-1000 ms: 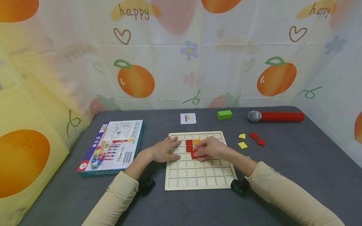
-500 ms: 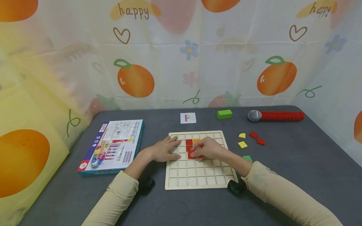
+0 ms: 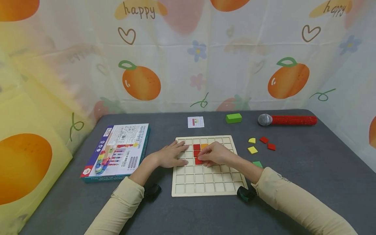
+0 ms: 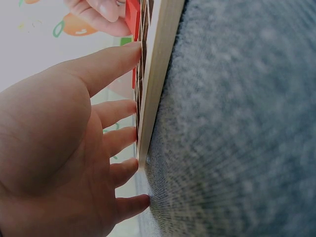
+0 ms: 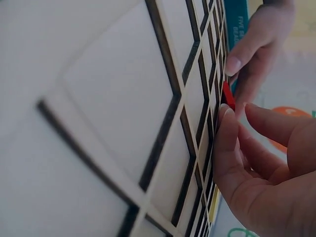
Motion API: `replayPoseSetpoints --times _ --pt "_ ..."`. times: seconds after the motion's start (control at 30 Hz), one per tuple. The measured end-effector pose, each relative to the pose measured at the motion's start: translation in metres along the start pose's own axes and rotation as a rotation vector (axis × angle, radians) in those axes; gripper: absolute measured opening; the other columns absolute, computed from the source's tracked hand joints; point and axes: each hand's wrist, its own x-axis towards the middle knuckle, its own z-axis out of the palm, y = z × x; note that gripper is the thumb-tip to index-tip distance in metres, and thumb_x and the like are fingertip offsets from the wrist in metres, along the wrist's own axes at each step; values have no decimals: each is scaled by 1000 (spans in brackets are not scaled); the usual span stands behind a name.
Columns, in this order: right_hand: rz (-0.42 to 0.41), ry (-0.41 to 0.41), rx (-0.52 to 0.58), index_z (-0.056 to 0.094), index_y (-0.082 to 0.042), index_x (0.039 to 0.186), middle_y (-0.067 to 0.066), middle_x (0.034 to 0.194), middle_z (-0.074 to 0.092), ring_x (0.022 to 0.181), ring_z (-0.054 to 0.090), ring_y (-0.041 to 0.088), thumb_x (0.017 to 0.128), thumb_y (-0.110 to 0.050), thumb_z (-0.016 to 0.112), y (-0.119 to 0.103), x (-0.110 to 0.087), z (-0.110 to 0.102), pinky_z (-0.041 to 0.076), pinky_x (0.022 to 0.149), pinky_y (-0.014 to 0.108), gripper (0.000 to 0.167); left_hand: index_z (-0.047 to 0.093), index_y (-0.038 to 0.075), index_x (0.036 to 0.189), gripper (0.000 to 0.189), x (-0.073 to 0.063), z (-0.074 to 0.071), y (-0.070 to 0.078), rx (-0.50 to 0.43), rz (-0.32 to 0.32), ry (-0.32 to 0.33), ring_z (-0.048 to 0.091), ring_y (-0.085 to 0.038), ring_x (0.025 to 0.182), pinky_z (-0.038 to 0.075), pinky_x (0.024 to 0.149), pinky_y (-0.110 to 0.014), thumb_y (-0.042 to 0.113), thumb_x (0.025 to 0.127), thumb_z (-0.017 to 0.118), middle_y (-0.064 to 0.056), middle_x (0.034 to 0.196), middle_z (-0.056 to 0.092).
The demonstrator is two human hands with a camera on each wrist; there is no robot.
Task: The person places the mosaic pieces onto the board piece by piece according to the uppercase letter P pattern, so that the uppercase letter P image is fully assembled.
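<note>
My left hand (image 3: 171, 155) lies spread on the left edge of the wooden grid board (image 3: 210, 190), its straight fingertips resting on it in the left wrist view. With thumb and fingers curled, my right hand (image 3: 216, 153) holds the near right edge of a red square tile (image 3: 198, 160). That tile looks slightly tilted at the board's surface in the right wrist view (image 5: 228, 94). Directly behind it in the same column sit two more red tiles, the farther one (image 3: 196, 147) beside an orange tile (image 3: 204, 146). My right hand covers the squares further right.
Right of the board lie yellow pieces (image 3: 252, 150), red tiles (image 3: 271, 147) and a green piece (image 3: 257, 164). A small pattern card (image 3: 195, 122), a green block (image 3: 233, 118) and a red microphone (image 3: 293, 120) stand along the back. A flat box (image 3: 117, 153) lies left.
My right hand has moved the red tile slightly left, into line under the other two red ones. The green piece at the right has come into fuller view. My left hand stays in place.
</note>
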Motion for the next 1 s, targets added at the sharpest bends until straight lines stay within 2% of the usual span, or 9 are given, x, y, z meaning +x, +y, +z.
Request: replayPoseSetpoints --times 0.2,0.4,0.73,0.83,1.0 --pt "-3 2 -38 72 -2 99 5 72 65 62 60 14 88 -13 70 -2 1 0 53 62 26 17 27 14 152 72 1 -1 -1 2 6 2 4 -33 143 12 110 -56 47 94 54 -8 158 14" --pt "0 -23 3 71 -1 104 6 75 65 65 61 14 89 -15 69 -2 1 -2 54 64 27 21 27 15 152 72 1 0 -1 1 -5 2 4 -33 143 11 110 -56 47 94 55 -7 158 14" --pt "-8 -232 220 59 6 123 14 102 67 90 65 21 95 -19 61 13 -3 -29 52 83 34 38 28 15 152 72 0 0 0 -7 -10 4 4 -32 144 12 110 -55 47 93 55 -7 158 15" --pt "1 -254 298 57 8 124 15 107 66 96 64 22 96 -18 60 19 -4 -38 50 86 35 39 28 15 152 72 0 0 1 -6 -8 2 4 -31 144 12 110 -55 47 94 55 -7 158 14" --pt "-7 -240 402 50 13 129 18 113 64 99 64 21 98 -13 54 28 -10 -54 49 89 36 40 27 14 152 72 -1 0 1 -9 0 1 4 -32 143 12 110 -56 46 94 55 -7 158 14"
